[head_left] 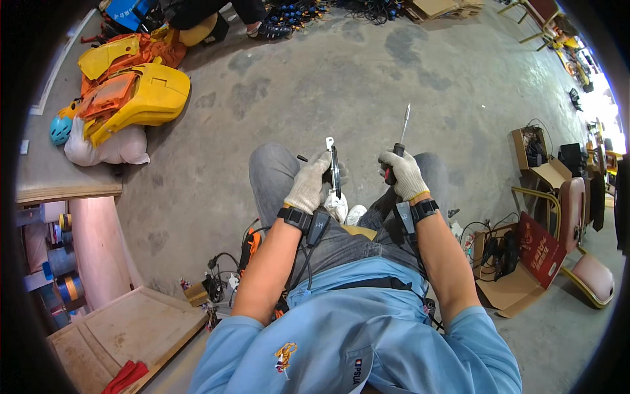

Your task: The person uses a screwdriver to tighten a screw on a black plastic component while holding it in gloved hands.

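My left hand, in a white knit glove, is closed around a long, narrow dark part with a silver, holed metal tip. The part stands nearly upright above my shoes, and I cannot tell its exact kind. A short black piece sticks out to the left of that hand. On the other side, my gloved right hand grips a screwdriver by its black and red handle. Its metal shaft points up and away from me. The screwdriver and the dark part are apart from each other, each over one of my knees.
Yellow and orange plastic shells lie far left beside a white sack. An open cardboard box with black cables and a folding chair stand at right. Near left is a wooden board with a red cloth. Another person's shoe shows at the top.
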Available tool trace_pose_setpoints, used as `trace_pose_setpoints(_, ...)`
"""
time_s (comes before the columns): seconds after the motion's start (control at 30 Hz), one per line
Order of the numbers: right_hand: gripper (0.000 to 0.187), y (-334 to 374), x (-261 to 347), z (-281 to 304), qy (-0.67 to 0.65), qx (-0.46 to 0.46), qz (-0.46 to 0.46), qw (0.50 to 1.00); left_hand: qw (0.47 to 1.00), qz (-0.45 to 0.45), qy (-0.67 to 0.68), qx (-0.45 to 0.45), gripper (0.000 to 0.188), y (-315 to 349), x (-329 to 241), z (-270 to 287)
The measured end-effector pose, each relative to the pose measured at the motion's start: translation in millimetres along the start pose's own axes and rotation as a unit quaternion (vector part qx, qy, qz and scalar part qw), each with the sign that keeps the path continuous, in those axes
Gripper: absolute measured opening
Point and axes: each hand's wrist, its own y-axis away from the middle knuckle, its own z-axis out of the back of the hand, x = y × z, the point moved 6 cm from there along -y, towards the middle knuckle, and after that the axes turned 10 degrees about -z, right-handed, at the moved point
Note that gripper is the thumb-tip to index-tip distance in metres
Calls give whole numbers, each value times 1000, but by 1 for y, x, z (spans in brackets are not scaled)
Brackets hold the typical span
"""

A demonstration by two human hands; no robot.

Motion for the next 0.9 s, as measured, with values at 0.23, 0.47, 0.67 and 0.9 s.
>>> trace_pose_setpoints(0.23,53,47,20,-53,97,177,30,979,993,51,12,102,41,16,0,-24)
trace_pose_setpoints(0.47,44,58,24,-68,65,270,-2,961,985,21,-28,167,40,19,-7,-32)
trace_pose_setpoints(0.67,30,62,25,-75,23,358,-33,933,984,39,4,171,42,12,1,-27)
trace_pose_setpoints(0.9,29,61,50,-57,66,261,27,963,958,-47,-194,205,44,3,6,-22)
